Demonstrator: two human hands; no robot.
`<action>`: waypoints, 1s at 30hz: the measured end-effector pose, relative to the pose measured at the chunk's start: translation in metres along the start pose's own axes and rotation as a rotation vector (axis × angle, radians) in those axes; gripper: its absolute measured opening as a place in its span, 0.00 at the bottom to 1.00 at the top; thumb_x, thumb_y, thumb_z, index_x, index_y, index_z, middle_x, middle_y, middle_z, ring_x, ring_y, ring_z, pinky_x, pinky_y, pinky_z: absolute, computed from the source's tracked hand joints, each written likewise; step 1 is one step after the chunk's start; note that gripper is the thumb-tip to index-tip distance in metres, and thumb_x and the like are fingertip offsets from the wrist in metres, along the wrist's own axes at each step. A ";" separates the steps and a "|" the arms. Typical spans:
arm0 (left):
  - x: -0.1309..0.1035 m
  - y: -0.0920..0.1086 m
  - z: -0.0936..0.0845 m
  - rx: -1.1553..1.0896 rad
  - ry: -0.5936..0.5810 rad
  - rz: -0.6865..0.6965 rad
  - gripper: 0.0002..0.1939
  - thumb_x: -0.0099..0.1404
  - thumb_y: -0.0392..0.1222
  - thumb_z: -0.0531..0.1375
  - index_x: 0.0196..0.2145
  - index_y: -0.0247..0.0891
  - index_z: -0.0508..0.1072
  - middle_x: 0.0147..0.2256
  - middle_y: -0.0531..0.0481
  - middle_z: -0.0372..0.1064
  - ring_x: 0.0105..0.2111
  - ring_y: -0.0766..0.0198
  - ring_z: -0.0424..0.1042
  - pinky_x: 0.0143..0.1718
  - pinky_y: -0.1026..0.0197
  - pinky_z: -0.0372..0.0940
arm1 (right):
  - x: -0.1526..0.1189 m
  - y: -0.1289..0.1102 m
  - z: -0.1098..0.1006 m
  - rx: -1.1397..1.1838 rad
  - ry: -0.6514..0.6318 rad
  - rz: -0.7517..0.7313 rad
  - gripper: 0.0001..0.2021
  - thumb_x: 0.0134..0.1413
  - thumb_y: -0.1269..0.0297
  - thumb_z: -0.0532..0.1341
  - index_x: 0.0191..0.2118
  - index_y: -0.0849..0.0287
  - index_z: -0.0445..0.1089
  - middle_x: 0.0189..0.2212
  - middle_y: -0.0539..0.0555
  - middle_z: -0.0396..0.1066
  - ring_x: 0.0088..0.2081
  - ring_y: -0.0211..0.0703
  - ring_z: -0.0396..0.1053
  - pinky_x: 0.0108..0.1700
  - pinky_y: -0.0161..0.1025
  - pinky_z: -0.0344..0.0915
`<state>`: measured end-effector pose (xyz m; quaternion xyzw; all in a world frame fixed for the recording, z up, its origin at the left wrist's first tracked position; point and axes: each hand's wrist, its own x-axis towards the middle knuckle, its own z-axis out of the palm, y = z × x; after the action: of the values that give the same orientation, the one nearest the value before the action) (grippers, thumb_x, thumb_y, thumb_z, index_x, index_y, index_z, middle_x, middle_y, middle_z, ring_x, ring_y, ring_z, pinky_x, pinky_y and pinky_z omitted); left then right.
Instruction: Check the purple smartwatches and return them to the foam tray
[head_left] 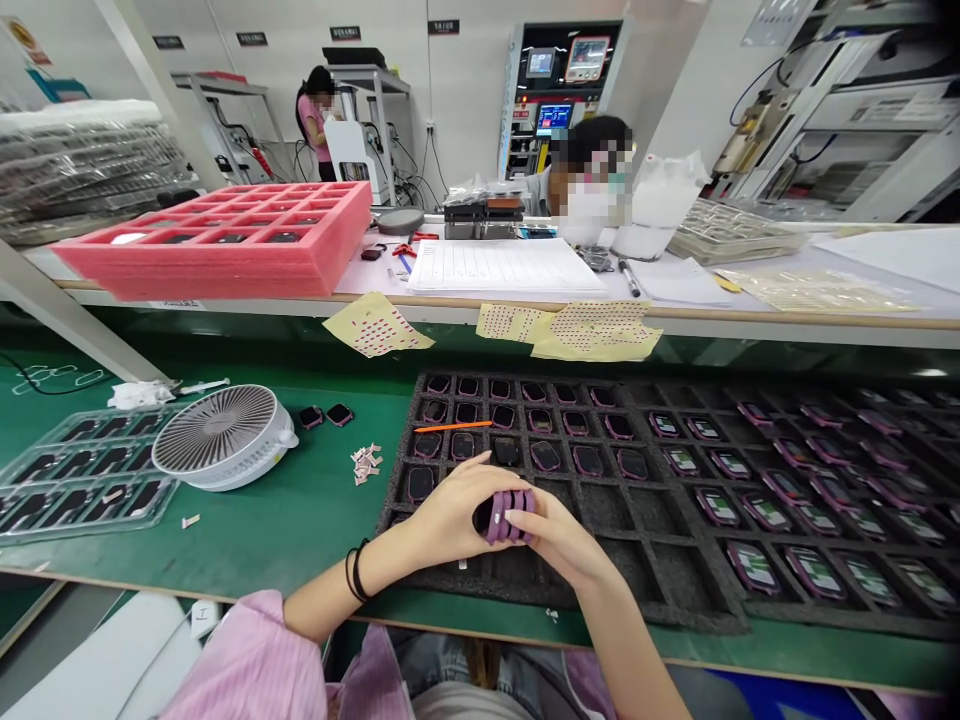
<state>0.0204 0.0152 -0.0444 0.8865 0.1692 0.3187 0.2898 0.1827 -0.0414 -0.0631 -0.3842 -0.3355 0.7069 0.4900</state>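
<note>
Between my two hands sits a short stack of purple-framed smartwatch cases [511,517], turned on edge so their purple sides show. My left hand [454,505] wraps round the stack from the left, a dark face showing by its palm. From the right, my right hand [559,535] grips the same stack, thumb across the purple rims. Below the hands lies a black foam tray [622,590] with square pockets. Many of its far pockets hold dark-faced watch cases [545,455]. An orange stick [454,427] rests across the tray's left part.
Right of it, another foam tray [720,625] holds cases with lighter faces. To the left are a white fan [225,440], clear plastic trays [90,465], two loose cases and small pale tabs [365,464]. A shelf carries a pink foam box [225,240] and papers. Two people are beyond.
</note>
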 end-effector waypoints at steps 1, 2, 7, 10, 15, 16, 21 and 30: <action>0.000 0.000 0.000 -0.007 -0.008 -0.008 0.25 0.54 0.42 0.66 0.49 0.38 0.68 0.46 0.44 0.73 0.47 0.57 0.72 0.60 0.47 0.56 | 0.000 0.001 0.000 -0.020 0.016 -0.003 0.17 0.40 0.62 0.71 0.38 0.60 0.73 0.32 0.52 0.74 0.35 0.42 0.71 0.39 0.39 0.66; 0.000 0.000 -0.001 -0.015 -0.020 -0.013 0.25 0.54 0.42 0.67 0.50 0.38 0.68 0.47 0.44 0.73 0.48 0.57 0.72 0.59 0.49 0.59 | 0.000 0.003 0.000 -0.040 0.032 -0.012 0.16 0.39 0.62 0.72 0.36 0.61 0.74 0.31 0.52 0.73 0.34 0.42 0.70 0.39 0.38 0.66; -0.002 0.000 -0.003 -0.023 -0.085 -0.028 0.25 0.55 0.40 0.66 0.51 0.39 0.69 0.48 0.42 0.72 0.50 0.56 0.70 0.52 0.54 0.66 | 0.001 0.010 0.002 -0.072 0.108 -0.066 0.16 0.32 0.65 0.74 0.32 0.61 0.73 0.28 0.50 0.73 0.32 0.40 0.69 0.37 0.37 0.65; -0.005 -0.001 -0.005 -0.013 -0.128 -0.006 0.27 0.56 0.43 0.66 0.53 0.41 0.68 0.50 0.43 0.71 0.51 0.55 0.70 0.54 0.54 0.65 | 0.002 0.015 0.005 -0.050 0.122 -0.072 0.16 0.29 0.65 0.75 0.29 0.62 0.73 0.24 0.49 0.72 0.28 0.39 0.67 0.33 0.36 0.65; -0.012 -0.001 -0.012 -0.029 -0.074 -0.025 0.25 0.56 0.47 0.66 0.51 0.40 0.68 0.51 0.42 0.70 0.56 0.53 0.65 0.55 0.53 0.64 | -0.003 0.015 0.000 -0.007 0.150 -0.124 0.19 0.30 0.65 0.75 0.34 0.61 0.75 0.27 0.52 0.75 0.31 0.43 0.72 0.38 0.40 0.68; -0.013 -0.002 -0.013 -0.057 -0.025 -0.100 0.26 0.54 0.48 0.67 0.49 0.40 0.68 0.48 0.42 0.71 0.52 0.53 0.69 0.52 0.54 0.66 | -0.005 0.013 -0.002 0.014 0.155 -0.133 0.20 0.31 0.64 0.74 0.37 0.60 0.75 0.30 0.54 0.76 0.33 0.46 0.73 0.42 0.43 0.68; -0.022 -0.011 -0.009 -0.481 0.221 -0.722 0.31 0.52 0.53 0.67 0.49 0.40 0.63 0.26 0.58 0.61 0.23 0.69 0.66 0.19 0.68 0.62 | -0.016 0.012 -0.012 0.054 0.237 -0.180 0.23 0.36 0.64 0.73 0.43 0.61 0.74 0.40 0.62 0.77 0.43 0.56 0.75 0.52 0.56 0.64; -0.033 -0.013 0.016 -1.183 0.440 -0.929 0.15 0.53 0.42 0.61 0.39 0.38 0.69 0.28 0.56 0.51 0.24 0.72 0.58 0.19 0.70 0.52 | -0.017 0.036 -0.019 -0.066 0.302 -0.206 0.23 0.34 0.63 0.74 0.42 0.60 0.74 0.41 0.63 0.77 0.44 0.59 0.74 0.52 0.57 0.66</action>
<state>0.0049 0.0023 -0.0778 0.3394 0.3784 0.3701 0.7776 0.1870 -0.0666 -0.0992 -0.4654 -0.3187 0.5760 0.5917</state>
